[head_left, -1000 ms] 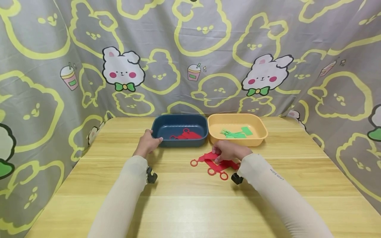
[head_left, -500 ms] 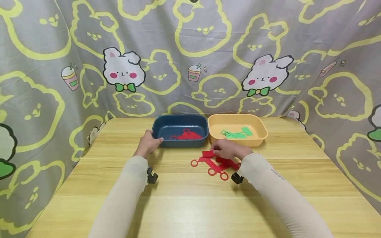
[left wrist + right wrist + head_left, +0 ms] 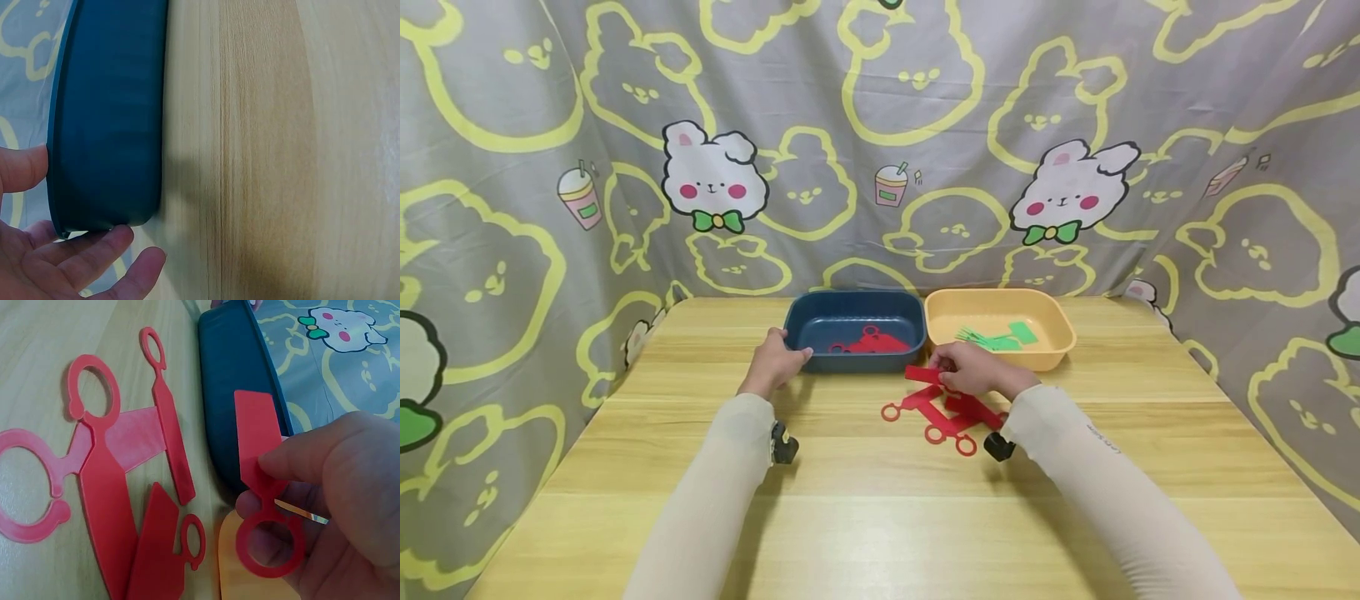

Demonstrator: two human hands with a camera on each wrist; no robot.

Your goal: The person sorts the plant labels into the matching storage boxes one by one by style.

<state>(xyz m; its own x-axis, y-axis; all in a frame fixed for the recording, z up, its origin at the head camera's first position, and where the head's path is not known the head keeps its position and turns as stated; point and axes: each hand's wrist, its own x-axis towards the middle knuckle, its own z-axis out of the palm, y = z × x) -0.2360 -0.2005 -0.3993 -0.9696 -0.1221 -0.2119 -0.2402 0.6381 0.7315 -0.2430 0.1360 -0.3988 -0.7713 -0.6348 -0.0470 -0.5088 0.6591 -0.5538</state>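
Observation:
My right hand (image 3: 973,368) pinches a red plastic hang tag (image 3: 259,434) between thumb and fingers, its flat blade pointing out and its open ring near the fingers. It is held above several more red hang tags (image 3: 936,412), which lie overlapping on the table just in front of the bins. At the near left corner of the dark blue bin (image 3: 106,119), my left hand (image 3: 775,364) grips the bin, thumb on the rim and fingers against its end wall. More red tags (image 3: 876,341) lie inside that bin.
A yellow bin (image 3: 1060,350) stands right against the blue one and holds green tags and thin green strips (image 3: 1000,340). Behind both bins hangs a patterned curtain (image 3: 820,167). The wooden table (image 3: 865,517) stretches toward me.
My right hand has lifted one red tag off the pile and carried it up toward the blue bin's near right corner. The left hand has stayed on the blue bin.

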